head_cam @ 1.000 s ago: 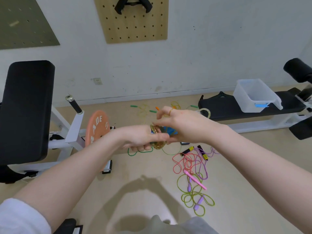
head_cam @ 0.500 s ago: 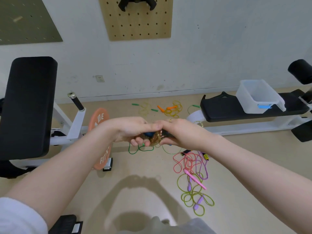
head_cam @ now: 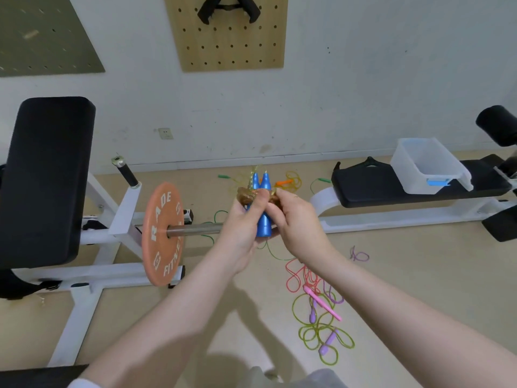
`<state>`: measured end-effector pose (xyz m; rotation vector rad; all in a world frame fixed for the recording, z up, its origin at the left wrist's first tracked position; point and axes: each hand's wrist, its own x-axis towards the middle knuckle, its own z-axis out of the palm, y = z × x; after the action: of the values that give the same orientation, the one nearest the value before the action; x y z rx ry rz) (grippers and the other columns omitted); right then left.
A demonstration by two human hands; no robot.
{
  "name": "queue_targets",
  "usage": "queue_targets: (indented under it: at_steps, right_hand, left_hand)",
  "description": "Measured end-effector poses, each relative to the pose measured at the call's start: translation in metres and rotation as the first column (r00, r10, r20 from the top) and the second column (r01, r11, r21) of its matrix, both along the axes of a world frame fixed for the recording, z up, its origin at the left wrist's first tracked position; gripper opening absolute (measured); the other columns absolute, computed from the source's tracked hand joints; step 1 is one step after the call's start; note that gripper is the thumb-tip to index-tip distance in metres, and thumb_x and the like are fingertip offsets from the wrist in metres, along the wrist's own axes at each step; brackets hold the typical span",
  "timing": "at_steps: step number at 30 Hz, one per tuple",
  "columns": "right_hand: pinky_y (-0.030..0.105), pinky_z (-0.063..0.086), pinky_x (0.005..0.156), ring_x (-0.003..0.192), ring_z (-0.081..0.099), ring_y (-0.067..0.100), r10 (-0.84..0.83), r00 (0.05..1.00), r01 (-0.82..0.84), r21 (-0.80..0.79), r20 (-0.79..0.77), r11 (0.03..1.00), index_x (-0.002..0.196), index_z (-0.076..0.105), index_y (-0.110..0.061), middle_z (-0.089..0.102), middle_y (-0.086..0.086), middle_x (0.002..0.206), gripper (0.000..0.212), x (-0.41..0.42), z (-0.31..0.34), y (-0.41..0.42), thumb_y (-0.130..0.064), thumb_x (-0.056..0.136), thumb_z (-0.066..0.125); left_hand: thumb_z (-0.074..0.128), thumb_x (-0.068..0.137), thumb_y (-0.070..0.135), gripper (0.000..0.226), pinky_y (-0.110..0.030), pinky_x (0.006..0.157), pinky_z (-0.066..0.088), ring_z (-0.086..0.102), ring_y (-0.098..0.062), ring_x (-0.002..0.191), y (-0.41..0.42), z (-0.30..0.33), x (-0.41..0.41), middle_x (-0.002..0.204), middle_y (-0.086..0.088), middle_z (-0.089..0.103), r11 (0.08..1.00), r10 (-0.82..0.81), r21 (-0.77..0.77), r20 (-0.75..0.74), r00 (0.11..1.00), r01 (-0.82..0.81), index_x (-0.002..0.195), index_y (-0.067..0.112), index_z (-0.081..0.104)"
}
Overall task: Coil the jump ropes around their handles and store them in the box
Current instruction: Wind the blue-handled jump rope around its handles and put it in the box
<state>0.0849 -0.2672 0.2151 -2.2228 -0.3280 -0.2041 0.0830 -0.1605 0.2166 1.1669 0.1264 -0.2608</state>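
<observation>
Nearest, on the floor (head_cam: 419, 275), lies a green rope (head_cam: 321, 334) with purple handles, and just beyond it a pink rope (head_cam: 300, 275) whose pink handle crosses the green loops. A small purple loop (head_cam: 359, 254) lies apart to the right.

Above these the two hands meet. The left hand (head_cam: 242, 228) grips a pair of blue handles (head_cam: 264, 219) held side by side and upright, thumb pressed across them. A gold rope (head_cam: 247, 196) is bunched around the handles near their upper part. The right hand (head_cam: 293, 219) holds the bundle from the other side, fingers curled toward the rope; exactly what they pinch is hard to see.

To the left stands a rack with a black pad (head_cam: 47, 177) and an orange plate (head_cam: 162, 233) on a bar. To the right, a black bench (head_cam: 369, 186) carries the clear box (head_cam: 428, 166); nothing shows inside it.

Farther back, near the wall, more ropes (head_cam: 291, 180) lie on the floor, with green and orange handles. A wooden pegboard (head_cam: 229, 46) hangs on the wall.
</observation>
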Motion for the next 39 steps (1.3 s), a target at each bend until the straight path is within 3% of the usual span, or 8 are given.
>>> queue_targets:
  at_steps: [5, 9, 14, 19, 22, 28, 32, 39]
  right_hand:
    - [0.034, 0.038, 0.065, 0.093, 0.059, 0.034, -0.029, 0.993, -0.054, -0.679, -0.110, 0.732, 0.107, 0.051, -0.007, 0.059, 0.013, 0.099, 0.044, -0.002, 0.016, -0.008, -0.045, 0.098, 0.030]
    - [0.026, 0.026, 0.046, 0.078, 0.060, 0.030, 0.053, 0.996, -0.092, -0.832, -0.075, 0.547, 0.101, 0.054, -0.011, 0.040, 0.001, 0.070, 0.018, -0.011, 0.030, -0.008, -0.022, 0.099, 0.040]
    - [0.029, 0.015, 0.042, 0.047, 0.029, 0.024, 0.156, 0.988, -0.072, -0.840, 0.015, 0.537, 0.099, 0.034, -0.015, 0.031, 0.004, 0.061, 0.005, -0.023, 0.038, -0.012, -0.020, 0.099, 0.034]
    - [0.035, 0.034, 0.055, 0.066, 0.041, 0.032, 0.143, 0.985, -0.174, -0.634, -0.101, 0.753, 0.113, 0.023, -0.031, 0.039, 0.004, 0.066, 0.014, -0.024, 0.027, -0.021, -0.031, 0.100, 0.029]
    - [0.034, 0.037, 0.061, 0.067, 0.043, 0.026, 0.151, 0.964, -0.245, -0.516, -0.217, 0.821, 0.118, 0.041, -0.033, 0.043, -0.001, 0.063, 0.023, -0.018, 0.024, -0.031, -0.025, 0.098, 0.034]
    - [0.037, 0.047, 0.080, 0.082, 0.050, 0.024, 0.209, 0.884, -0.402, -0.453, -0.417, 0.796, 0.129, 0.051, -0.025, 0.056, 0.004, 0.081, 0.035, -0.019, 0.024, -0.027, -0.017, 0.099, 0.036]
    - [0.030, 0.032, 0.064, 0.060, 0.041, 0.011, 0.238, 0.868, -0.428, -0.417, -0.435, 0.802, 0.119, 0.057, -0.017, 0.040, -0.010, 0.059, 0.029, -0.018, 0.024, -0.020, -0.016, 0.099, 0.036]
    - [0.028, 0.034, 0.065, 0.072, 0.043, 0.018, 0.287, 0.877, -0.438, -0.395, -0.386, 0.807, 0.111, 0.053, -0.013, 0.036, -0.011, 0.062, 0.024, -0.023, 0.019, -0.006, -0.020, 0.100, 0.033]
  left_hand:
    - [0.061, 0.088, 0.031, 0.019, -0.023, 0.039, 0.041, 0.049, -0.018, 0.039, 0.010, -0.004, 0.007, 0.070, -0.008, 0.058, 0.943, 0.014, 0.329, 0.083, 0.996, -0.040, 0.100, 0.026, 0.047]
    - [0.064, 0.087, 0.028, 0.019, -0.021, 0.035, 0.037, 0.045, -0.017, 0.034, 0.019, -0.011, 0.013, 0.069, -0.006, 0.056, 0.877, 0.011, 0.476, 0.121, 0.993, -0.068, 0.092, 0.019, 0.048]
    - [0.059, 0.087, 0.036, 0.030, -0.019, 0.033, 0.033, 0.043, -0.015, 0.033, 0.022, -0.011, 0.013, 0.071, -0.009, 0.058, 0.942, 0.042, 0.333, 0.021, 0.999, -0.047, 0.096, 0.010, 0.046]
    - [0.063, 0.075, 0.027, 0.036, -0.018, 0.037, 0.034, 0.042, -0.010, 0.040, 0.030, -0.006, 0.007, 0.076, -0.007, 0.051, 0.984, -0.156, 0.065, -0.135, 0.978, 0.166, 0.105, 0.012, 0.051]
    - [0.062, 0.081, -0.007, 0.031, -0.020, 0.041, 0.038, 0.044, -0.010, 0.042, 0.036, -0.004, 0.004, 0.070, -0.004, 0.057, 0.942, -0.232, 0.218, -0.124, 0.965, 0.254, 0.106, 0.009, 0.052]
    - [0.059, 0.078, -0.007, 0.051, -0.021, 0.038, 0.039, 0.049, -0.013, 0.038, 0.045, -0.019, 0.009, 0.090, -0.008, 0.059, 0.709, -0.127, 0.694, -0.044, 0.991, 0.122, 0.121, 0.018, 0.046]
    - [0.060, 0.079, -0.006, 0.074, -0.023, 0.040, 0.040, 0.050, -0.016, 0.042, 0.048, -0.030, 0.006, 0.108, -0.007, 0.058, 0.805, -0.104, 0.585, -0.018, 0.994, 0.095, 0.134, 0.038, 0.036]
    - [0.058, 0.083, -0.008, 0.053, -0.019, 0.036, 0.038, 0.048, -0.014, 0.038, 0.042, -0.034, 0.017, 0.077, -0.008, 0.060, 0.963, 0.049, 0.270, -0.168, 0.985, -0.002, 0.127, 0.017, 0.046]
